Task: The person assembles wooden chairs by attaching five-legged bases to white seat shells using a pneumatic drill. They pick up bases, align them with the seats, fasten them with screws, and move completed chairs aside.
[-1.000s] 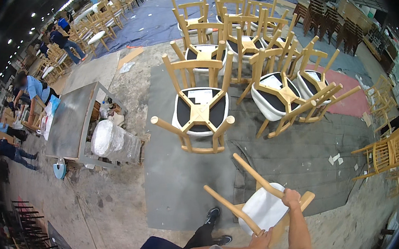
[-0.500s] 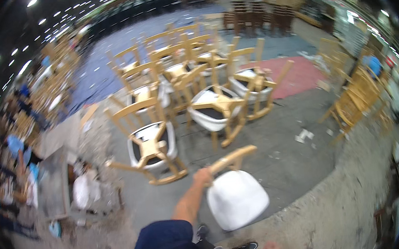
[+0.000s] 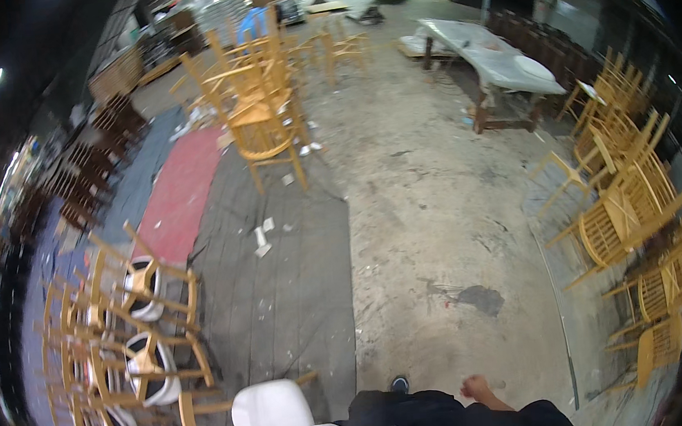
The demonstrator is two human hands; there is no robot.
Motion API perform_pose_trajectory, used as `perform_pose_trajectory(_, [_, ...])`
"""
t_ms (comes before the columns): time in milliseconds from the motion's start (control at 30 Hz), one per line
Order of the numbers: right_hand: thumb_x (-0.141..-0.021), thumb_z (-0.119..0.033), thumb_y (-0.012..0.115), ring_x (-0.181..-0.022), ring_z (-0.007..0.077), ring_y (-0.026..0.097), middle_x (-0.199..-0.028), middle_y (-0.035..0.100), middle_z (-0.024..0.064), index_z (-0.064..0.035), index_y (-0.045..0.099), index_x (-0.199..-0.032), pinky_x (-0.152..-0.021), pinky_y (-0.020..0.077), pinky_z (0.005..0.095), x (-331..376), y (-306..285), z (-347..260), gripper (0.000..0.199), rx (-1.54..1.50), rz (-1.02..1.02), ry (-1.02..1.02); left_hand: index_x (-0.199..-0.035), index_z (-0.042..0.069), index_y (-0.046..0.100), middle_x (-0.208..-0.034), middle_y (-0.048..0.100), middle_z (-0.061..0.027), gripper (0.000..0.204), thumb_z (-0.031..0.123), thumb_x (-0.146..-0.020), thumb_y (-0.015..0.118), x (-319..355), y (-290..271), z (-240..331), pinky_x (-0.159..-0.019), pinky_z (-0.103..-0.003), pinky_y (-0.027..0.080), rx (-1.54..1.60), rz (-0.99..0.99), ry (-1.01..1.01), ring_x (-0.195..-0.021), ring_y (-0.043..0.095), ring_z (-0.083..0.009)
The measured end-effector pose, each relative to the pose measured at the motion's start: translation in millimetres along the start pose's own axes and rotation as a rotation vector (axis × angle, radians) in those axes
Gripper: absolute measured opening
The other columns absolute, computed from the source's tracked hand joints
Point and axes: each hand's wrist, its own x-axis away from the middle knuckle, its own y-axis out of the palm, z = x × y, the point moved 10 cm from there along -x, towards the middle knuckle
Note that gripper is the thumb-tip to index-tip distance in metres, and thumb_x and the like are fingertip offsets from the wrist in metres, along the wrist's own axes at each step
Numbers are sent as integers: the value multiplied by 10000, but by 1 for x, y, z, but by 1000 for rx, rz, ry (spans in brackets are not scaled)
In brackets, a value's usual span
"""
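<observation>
White-seated chair (image 3: 272, 419) seat-up at bottom of frame, left of centre; upturned chairs (image 3: 150, 367) grouped at lower left.
We count the inverted chairs, undersides exposed, as done — the seat-up chair, by our judgement, as left. Our right hand (image 3: 475, 386), bottom centre-right, shows nothing grasped; we cannot tell whether it is clenched. Our left hand is out of view — state unknown.

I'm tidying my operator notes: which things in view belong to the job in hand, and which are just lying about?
Job, apparently:
- white-seated chair beside the person
- upturned white-seated chairs

Lying about, apparently:
- paper scraps
- red mat
- covered table
- spindle-back chairs on the right
</observation>
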Motion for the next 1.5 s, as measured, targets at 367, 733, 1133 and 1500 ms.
perform_pose_trajectory(367, [-959, -182, 688, -734, 188, 756, -916, 774, 119, -12, 739, -1144, -679, 607, 339, -248, -102, -419, 257, -186, -168, -499, -804, 51, 704, -754, 696, -134, 206, 227, -897, 653, -160, 215, 424, -626, -436, 544, -184, -222, 161, -691, 674, -283])
perform_pose_trajectory(733, [-950, -120, 644, -652, 245, 733, -814, 734, 151, 45, 702, -1016, -534, 586, 355, -397, -302, -380, 186, -966, 334, 207, -921, -31, 710, -780, 725, -111, 197, 159, -903, 660, -284, 504, 926, -604, -369, 573, -424, -519, 496, -647, 701, -207])
perform_pose_trajectory(1133, [-899, -242, 669, -884, 319, 782, -925, 800, 145, -60, 804, -983, -800, 618, 442, -752, -542, -588, 242, -298, 226, 184, -1011, 95, 820, -928, 794, -176, 348, 365, -836, 689, -323, 810, 1334, -847, -445, 611, -888, -471, 805, -852, 777, -362])
perform_pose_trajectory(1500, [-972, -87, 626, -672, 241, 731, -853, 734, 145, 41, 662, -1154, -567, 597, 342, -1144, -964, -1035, 225, -841, 321, -199, -990, 89, 823, -1057, 776, -198, 410, 443, -844, 676, -481, 901, 1458, -938, -490, 568, -825, -319, 5, -1064, 731, -402])
